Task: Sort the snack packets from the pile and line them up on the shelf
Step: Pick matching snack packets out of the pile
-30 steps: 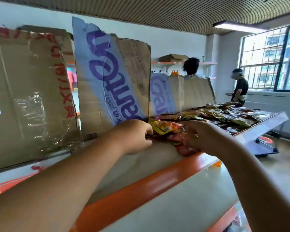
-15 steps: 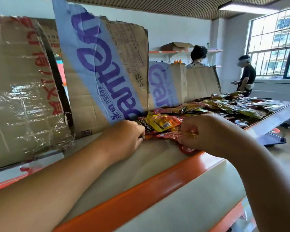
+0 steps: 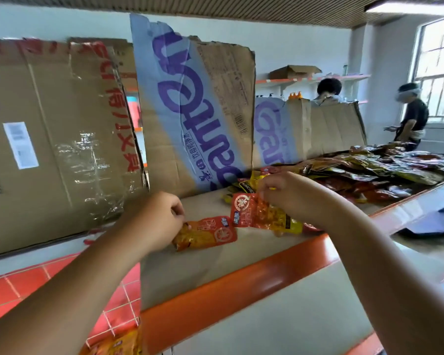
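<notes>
My left hand point(image 3: 155, 221) pinches the left end of an orange-red snack packet point(image 3: 208, 234) that lies flat on the shelf point(image 3: 215, 267). My right hand point(image 3: 290, 196) pinches the top edge of a second orange-red packet point(image 3: 256, 213), which stands tilted just right of the first, their corners touching. Behind my right hand starts the pile of mixed yellow, red and dark snack packets point(image 3: 369, 172), spreading along the shelf to the right.
Flattened cardboard sheets point(image 3: 198, 111) lean upright along the back of the shelf. An orange lip point(image 3: 241, 288) runs along the shelf's front edge. Red wire shelving point(image 3: 36, 285) lies lower left with packets below. Two people point(image 3: 410, 114) stand at the far right near a window.
Both hands have pulled back from the pile toward the left, each drawing out an orange-red packet. The left packet now lies flat on the bare shelf; the camera has tilted down.
</notes>
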Tool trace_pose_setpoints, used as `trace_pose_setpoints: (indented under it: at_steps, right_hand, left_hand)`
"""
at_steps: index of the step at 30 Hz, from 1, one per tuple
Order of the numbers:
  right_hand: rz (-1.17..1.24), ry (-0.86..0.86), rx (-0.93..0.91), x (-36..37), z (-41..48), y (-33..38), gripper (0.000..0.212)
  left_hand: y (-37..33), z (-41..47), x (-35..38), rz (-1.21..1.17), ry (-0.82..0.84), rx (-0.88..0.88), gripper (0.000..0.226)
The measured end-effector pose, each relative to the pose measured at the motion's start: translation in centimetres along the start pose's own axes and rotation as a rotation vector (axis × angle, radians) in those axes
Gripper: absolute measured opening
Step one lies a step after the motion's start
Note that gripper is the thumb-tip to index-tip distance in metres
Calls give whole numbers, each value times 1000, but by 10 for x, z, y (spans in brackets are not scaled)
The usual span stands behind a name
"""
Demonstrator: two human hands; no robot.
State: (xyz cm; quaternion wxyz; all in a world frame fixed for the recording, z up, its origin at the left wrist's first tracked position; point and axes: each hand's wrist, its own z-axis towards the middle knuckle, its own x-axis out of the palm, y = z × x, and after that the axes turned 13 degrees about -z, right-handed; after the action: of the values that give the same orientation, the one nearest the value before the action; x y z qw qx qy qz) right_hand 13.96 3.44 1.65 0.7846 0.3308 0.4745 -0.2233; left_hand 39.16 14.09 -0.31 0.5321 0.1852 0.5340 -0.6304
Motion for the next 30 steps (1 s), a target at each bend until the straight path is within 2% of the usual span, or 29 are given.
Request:
trace_pose_setpoints:
  at_steps: [4,5,6,9,11,13,14,18,22,26,30]
  right_hand:
    - [-265,-28,71,7,1,7,13]
    - [-289,-18,73,6,-1,9,6]
    - [-292,18,59,4,-4,12,5]
    - [-296,204,8,0,-13,21,32]
    - [-372,234,-11,2,-16,28,40]
    - [-377,219,-29,7,-16,31,42]
    - [-358,228,-33,7,-16,32,41]
    - [-262,285,-21,2,-18,34,38]
    - [-342,221,5,7,-14,38,36]
    - [-350,253,23,7,-10,42,29]
    - [-360,286,26,5,-9,45,44]
  left_hand:
    - [3,-27,-6,-94,95,8,7]
    - [-1,-34,-7,-113,142,25,12]
    - [-3,-39,-7,-111,185,45,22]
    - [-2,-49,-7,-22,224,120,47]
    - [-1,-56,-9,49,334,96,74]
    - [-3,-60,-11,144,451,61,110]
    - [-5,-61,-12,203,484,45,118]
    - [-16,-60,-13,232,509,36,87]
    - [-11,-59,-12,243,481,70,77]
    - [-6,-53,-13,207,405,154,60]
    - [2,-46,-32,54,535,118,61]
